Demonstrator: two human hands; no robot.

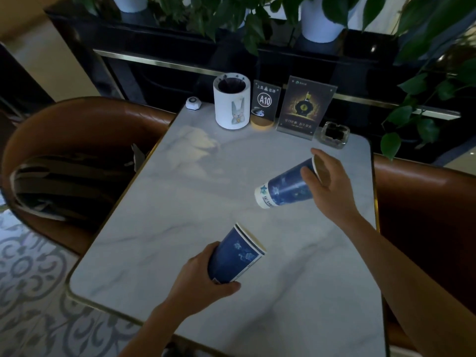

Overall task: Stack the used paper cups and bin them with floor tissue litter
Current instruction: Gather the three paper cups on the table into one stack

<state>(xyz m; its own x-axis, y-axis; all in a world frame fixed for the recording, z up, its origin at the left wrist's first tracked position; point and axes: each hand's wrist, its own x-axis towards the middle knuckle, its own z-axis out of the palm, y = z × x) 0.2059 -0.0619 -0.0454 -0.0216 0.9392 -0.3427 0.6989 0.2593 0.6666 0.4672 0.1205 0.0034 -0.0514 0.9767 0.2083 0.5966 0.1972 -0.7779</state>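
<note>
I am holding 2 blue paper cups over the marble table [180, 202], well apart from each other. My left hand [203, 279] is wrapping its fingers around the base of the near cup [235, 256], rim tilting up and to the right. My right hand [331, 184] is gripping the rim end of the far cup [284, 188], its white base pointing toward the near cup.

The table sign [265, 104] reads "A10"; other print seems illegible.
</note>
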